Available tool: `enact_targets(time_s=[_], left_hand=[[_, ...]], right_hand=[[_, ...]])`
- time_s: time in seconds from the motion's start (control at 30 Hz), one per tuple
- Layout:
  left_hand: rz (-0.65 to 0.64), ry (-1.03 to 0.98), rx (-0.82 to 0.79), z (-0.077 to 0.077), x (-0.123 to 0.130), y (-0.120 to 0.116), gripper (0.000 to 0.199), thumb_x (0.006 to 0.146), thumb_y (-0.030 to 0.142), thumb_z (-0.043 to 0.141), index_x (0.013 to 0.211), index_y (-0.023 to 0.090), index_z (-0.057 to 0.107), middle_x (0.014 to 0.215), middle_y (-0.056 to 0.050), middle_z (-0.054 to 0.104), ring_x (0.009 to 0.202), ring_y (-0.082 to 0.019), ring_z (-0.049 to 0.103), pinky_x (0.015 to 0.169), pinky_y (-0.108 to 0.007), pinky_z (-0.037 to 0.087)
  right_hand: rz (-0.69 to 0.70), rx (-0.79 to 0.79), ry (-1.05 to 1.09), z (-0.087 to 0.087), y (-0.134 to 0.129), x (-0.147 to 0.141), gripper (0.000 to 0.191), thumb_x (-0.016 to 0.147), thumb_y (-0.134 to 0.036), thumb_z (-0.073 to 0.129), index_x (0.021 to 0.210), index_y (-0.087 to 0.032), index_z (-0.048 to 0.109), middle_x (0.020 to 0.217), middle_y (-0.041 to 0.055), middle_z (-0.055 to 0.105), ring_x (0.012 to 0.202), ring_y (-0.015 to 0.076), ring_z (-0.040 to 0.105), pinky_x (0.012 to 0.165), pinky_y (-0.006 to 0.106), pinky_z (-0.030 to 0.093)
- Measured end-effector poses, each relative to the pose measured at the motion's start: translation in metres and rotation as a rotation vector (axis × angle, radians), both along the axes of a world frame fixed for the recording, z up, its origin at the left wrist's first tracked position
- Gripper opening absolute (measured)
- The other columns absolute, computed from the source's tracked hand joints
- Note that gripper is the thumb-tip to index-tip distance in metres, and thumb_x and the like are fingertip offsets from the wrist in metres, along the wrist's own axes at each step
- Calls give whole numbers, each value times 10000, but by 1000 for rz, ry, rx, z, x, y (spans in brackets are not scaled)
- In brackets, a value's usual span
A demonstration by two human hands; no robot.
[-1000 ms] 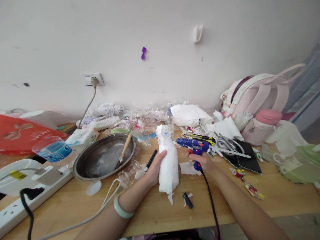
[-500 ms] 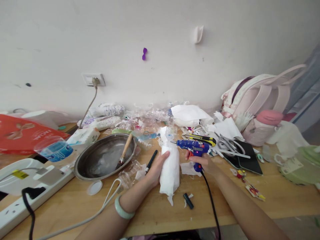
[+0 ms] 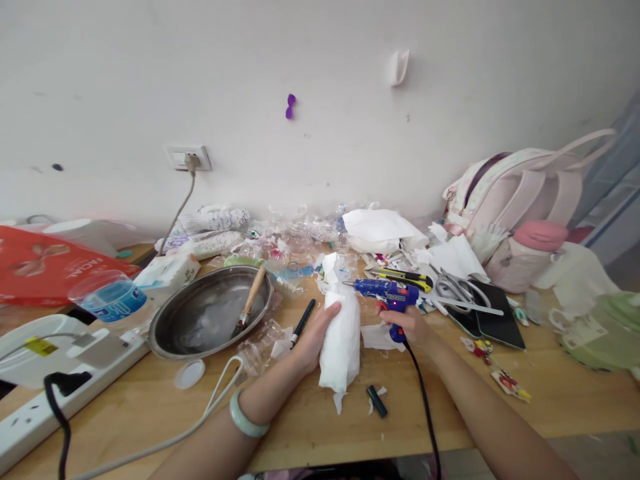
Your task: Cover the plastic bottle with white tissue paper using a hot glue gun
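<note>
My left hand (image 3: pixel 320 331) is wrapped round the left side of a bottle-shaped bundle covered in white paper (image 3: pixel 342 347), its narrow neck pointing away from me. Loose paper hangs at its near end. In my right hand (image 3: pixel 410 327) is a blue hot glue gun (image 3: pixel 385 291) with a lit red light and a black cord. Its nozzle points left, at the shoulder of the wrapped bundle; I cannot tell whether it touches. A black pen (image 3: pixel 303 323) lies left of the bundle, and a dark pen cap (image 3: pixel 377 401) lies on the table nearer me.
A metal basin (image 3: pixel 165 333) with a wooden-handled brush (image 3: pixel 253 297) stands left, beside a power strip (image 3: pixel 30 420). Right of the glue gun lie a yellow-black utility knife (image 3: pixel 405 278), scissors (image 3: pixel 457 293) and a dark phone (image 3: pixel 500 319). Clear plastic bottles (image 3: pixel 305 230) line the wall.
The glue gun and wrapped bundle have hardly moved; the loose paper at the bundle's near end has shifted slightly left. Both hands keep their hold.
</note>
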State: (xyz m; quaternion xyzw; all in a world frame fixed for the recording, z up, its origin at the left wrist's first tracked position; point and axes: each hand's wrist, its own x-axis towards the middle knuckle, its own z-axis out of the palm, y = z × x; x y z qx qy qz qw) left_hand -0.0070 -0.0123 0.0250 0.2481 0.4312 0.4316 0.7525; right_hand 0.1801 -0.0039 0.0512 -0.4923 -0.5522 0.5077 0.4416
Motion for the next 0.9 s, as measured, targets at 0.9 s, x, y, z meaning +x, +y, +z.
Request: enact_targets(time_s=[0.9], left_hand=[[184, -236, -57, 16, -2, 4, 401, 860, 435, 466, 1025, 104, 622, 766, -95, 699, 657, -199, 643, 672, -303, 507]], right_hand=[[-96, 43, -283, -31, 32, 8, 84, 574, -251, 557, 632, -196, 585, 659, 6, 628, 690, 187, 589, 664, 284, 444]])
